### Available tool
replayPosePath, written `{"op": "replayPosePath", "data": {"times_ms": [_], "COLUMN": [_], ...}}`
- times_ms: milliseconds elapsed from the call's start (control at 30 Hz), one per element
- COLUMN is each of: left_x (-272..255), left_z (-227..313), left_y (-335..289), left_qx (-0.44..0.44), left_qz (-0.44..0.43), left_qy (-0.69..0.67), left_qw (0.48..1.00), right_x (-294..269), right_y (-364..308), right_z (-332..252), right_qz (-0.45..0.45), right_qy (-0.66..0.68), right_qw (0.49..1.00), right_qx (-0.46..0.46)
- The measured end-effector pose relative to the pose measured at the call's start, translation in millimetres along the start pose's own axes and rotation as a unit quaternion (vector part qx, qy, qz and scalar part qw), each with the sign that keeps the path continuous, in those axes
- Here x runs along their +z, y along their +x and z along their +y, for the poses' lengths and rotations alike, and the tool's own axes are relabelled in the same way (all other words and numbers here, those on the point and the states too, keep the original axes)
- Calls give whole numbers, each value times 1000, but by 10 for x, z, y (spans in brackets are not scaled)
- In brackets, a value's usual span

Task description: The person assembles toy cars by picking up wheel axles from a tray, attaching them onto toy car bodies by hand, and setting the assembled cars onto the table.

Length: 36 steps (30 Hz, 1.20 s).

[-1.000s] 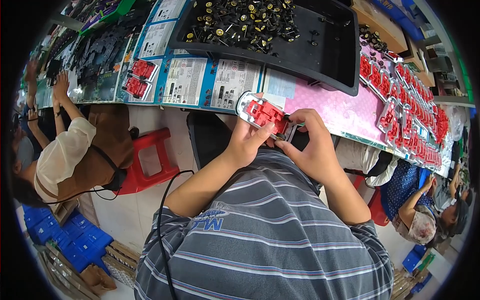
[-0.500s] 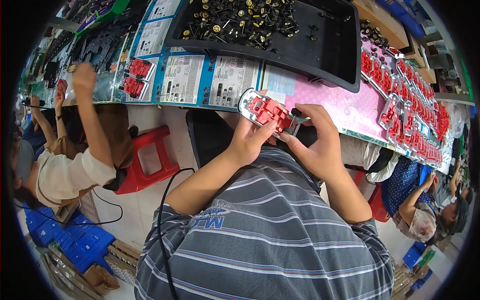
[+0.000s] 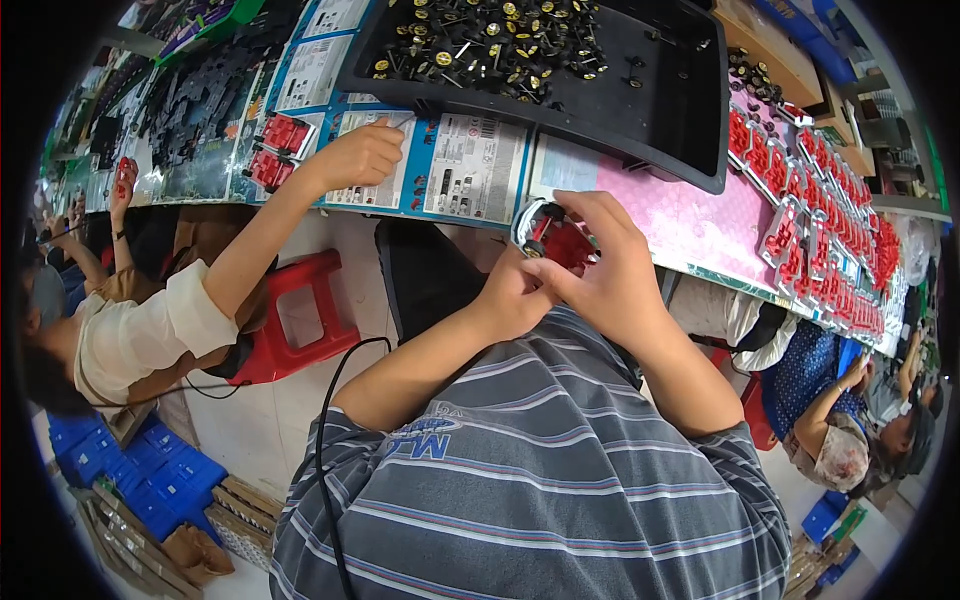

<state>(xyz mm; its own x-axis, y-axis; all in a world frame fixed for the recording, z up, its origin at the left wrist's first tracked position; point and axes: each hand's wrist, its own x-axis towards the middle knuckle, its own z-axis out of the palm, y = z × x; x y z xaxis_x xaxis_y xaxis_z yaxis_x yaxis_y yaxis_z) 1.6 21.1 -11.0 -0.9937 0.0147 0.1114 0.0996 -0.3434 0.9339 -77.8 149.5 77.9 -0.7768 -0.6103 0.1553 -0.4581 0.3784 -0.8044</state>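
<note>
Between my two hands is a red toy car body with a white-grey rim, held just off the table's front edge. A black wheel pair sits across the car's end nearest the table, close to my right fingers. My left hand grips the car from below and the left, its fingers curled under it. My right hand wraps over the right side, thumb and fingers closed at the wheels. Part of the car is hidden behind my hands.
A black tray of wheel axles stands ahead. Rows of red car bodies lie at right. A co-worker's hand reaches over printed card sheets near red car parts. A red stool stands at left.
The car has turned in my hands, its wheeled end now toward the table. My right hand has shifted up and left. The co-worker's arm has swung right over the card sheets.
</note>
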Motion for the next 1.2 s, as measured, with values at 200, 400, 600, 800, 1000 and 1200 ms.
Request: {"op": "replayPosePath", "data": {"times_ms": [200,400,600,800,1000,1200], "left_x": [-1,-71,-301,-634,-783,-857], "left_z": [99,21,8,126,241,191], "left_y": [-39,-62,-194,-470,-608,-664], "left_qx": [-39,-68,-58,-7,7,14], "left_qz": [32,85,153,238,278,290], "left_qy": [-69,-102,-68,-114,-106,-94], "left_qw": [996,989,984,964,955,952], "right_x": [-82,39,34,383,1274,1615], "right_y": [-184,-389,-139,491,1299,1541], "right_z": [71,195,42,55,73,155], "right_qz": [-2,-20,-103,-68,-40,-17], "right_qy": [15,-35,7,-26,-110,-109], "right_qw": [1000,999,994,993,987,986], "right_qx": [10,-26,-36,-93,-107,-127]}}
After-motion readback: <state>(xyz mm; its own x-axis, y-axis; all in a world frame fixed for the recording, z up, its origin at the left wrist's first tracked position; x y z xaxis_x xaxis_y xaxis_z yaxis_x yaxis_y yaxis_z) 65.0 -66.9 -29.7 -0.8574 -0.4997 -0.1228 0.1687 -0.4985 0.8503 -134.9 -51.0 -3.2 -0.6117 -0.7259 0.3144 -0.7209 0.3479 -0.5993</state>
